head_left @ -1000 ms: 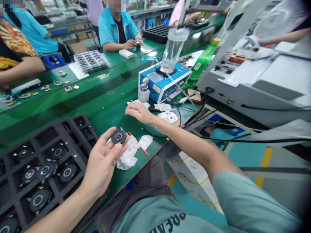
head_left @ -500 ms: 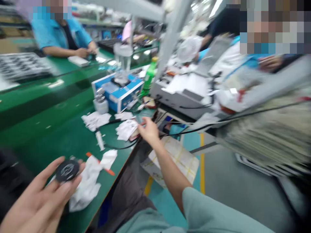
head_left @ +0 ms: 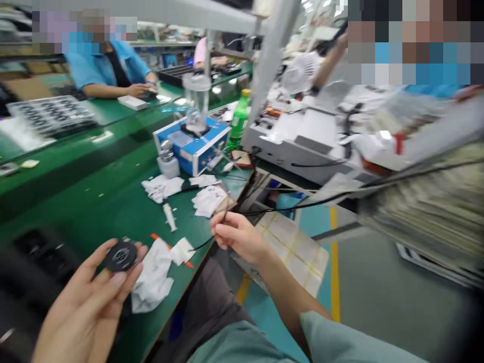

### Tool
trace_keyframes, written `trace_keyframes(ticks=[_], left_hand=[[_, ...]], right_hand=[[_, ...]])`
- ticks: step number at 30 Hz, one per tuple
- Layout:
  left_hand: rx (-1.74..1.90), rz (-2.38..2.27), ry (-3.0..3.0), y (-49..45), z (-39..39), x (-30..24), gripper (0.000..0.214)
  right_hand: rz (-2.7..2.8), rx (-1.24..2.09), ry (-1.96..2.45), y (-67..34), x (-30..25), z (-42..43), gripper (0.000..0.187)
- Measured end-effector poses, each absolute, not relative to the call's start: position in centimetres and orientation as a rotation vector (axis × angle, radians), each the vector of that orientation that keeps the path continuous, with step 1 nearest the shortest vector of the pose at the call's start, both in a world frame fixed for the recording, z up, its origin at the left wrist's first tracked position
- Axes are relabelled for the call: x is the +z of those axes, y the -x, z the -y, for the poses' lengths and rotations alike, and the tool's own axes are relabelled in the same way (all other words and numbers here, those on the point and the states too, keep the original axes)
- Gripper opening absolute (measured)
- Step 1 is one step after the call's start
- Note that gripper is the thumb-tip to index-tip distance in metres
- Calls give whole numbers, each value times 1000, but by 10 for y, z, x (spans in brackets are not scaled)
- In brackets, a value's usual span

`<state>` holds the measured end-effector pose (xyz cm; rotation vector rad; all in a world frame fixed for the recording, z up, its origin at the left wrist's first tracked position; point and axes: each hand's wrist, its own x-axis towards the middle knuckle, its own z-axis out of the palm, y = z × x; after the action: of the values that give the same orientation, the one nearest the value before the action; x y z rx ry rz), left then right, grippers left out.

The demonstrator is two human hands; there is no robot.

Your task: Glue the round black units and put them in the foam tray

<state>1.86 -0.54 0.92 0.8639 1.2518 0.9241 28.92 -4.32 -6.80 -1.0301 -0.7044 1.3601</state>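
Left hand (head_left: 91,300) grips black disc (head_left: 121,255); right hand (head_left: 242,236) pinches dark cable (head_left: 203,245), partly finger-hidden.

Cannot read the finely marked round black disc (head_left: 121,255). Cannot trace the full black foam tray (head_left: 38,285), blurred and cut off at left.

One blue box (head_left: 189,151) carries one clear cylinder (head_left: 196,103); one green bottle (head_left: 239,121) stands to the box's right, one dispenser bottle (head_left: 168,165) at its front left, and one syringe (head_left: 170,218), one orange stick (head_left: 188,264) and one black disc (head_left: 121,256) on its near side.
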Motion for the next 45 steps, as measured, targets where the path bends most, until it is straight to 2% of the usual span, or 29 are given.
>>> trace_keyframes(ticks=[4,7,18,22,45], left_hand=[[984,-1139,-754,-39,25,19,53],[977,-1065,-689,-33,24,11,56],[972,-975,-651,-25,25,5,55],[963,-971,-666,-23,25,4,56],[928,-923,-657,-23,25,4,57]], right_hand=[[852,1362,940,-258,-77,66,14],[901,1216,958,-245,-80,67,5],[908,889,839,-198,-58,47,5],[960,820,853,-185,-58,37,13],[893,930,831,-176,-53,32,12]])
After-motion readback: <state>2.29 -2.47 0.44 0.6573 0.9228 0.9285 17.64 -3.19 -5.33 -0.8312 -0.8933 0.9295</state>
